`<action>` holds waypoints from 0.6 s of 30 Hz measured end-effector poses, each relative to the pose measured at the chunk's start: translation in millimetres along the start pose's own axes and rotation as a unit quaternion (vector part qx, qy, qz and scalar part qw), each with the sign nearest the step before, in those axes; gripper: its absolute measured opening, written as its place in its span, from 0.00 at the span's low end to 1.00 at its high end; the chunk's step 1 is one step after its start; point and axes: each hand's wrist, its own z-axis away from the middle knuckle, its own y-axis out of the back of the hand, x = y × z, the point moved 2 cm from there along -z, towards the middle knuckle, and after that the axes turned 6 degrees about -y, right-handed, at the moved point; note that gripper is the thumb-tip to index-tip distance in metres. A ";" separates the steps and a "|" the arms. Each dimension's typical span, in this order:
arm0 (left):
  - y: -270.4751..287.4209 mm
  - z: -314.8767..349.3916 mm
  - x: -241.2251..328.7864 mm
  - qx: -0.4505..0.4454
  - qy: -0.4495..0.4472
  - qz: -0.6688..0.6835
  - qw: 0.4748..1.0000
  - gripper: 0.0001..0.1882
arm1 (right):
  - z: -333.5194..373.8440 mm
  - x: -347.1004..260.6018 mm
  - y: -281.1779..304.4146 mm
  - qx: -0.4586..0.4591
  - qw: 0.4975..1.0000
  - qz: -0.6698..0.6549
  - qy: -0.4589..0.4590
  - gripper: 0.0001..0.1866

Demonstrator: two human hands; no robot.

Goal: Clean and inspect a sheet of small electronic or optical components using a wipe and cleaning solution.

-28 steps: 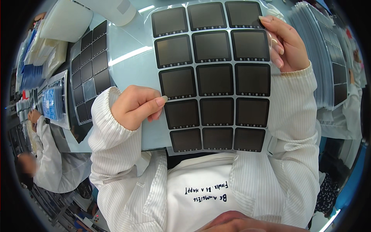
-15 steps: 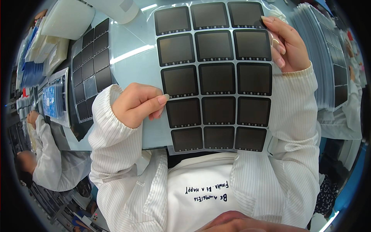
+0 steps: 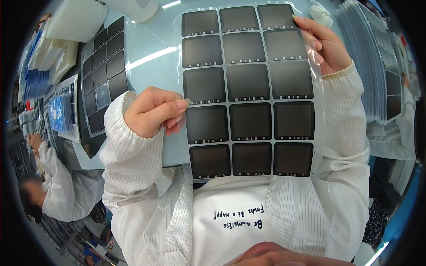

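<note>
Between my hands is a clear plastic sheet [image 3: 228, 106] carrying rows of dark, rounded rectangular panels, each with small white marks along its lower edge. My left hand [image 3: 155, 111] pinches the sheet's left edge about halfway down, thumb on top. At the upper right corner my right hand [image 3: 324, 44] grips the sheet between thumb and fingers. The sheet's lower end lies in front of my chest, past the table's near edge.
Left on the table [image 3: 148, 73] lies another sheet of dark panels [image 3: 104, 71]. A thick stack of sheets [image 3: 366, 66] stands at the right. A white cylindrical container [image 3: 140, 9] is at the back; blue packets [image 3: 62, 113] sit far left. A co-worker [image 3: 66, 186] sits at the left.
The sheet has changed tilt: its lower end sits nearer and looks larger, its top slightly farther down. My left hand has shifted a little left and up with it; both hands keep their grip.
</note>
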 end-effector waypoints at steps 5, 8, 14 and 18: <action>-1.3 -0.1 -0.9 0.021 0.009 0.027 0.999 0.23 | -1.9 0.1 2.1 0.022 1.000 -0.005 -0.022 0.15; -3.8 -2.2 1.7 0.072 0.015 -0.040 0.997 0.23 | -5.7 3.8 3.6 0.041 0.997 0.070 -0.007 0.14; 0.8 -2.4 -3.5 0.107 -0.054 -0.338 0.934 0.23 | -2.4 9.2 -15.2 0.083 0.971 0.223 0.018 0.22; -4.3 -0.8 7.1 0.105 -0.126 -0.455 0.875 0.22 | 12.9 -1.8 -13.1 -0.029 0.948 0.306 -0.077 0.21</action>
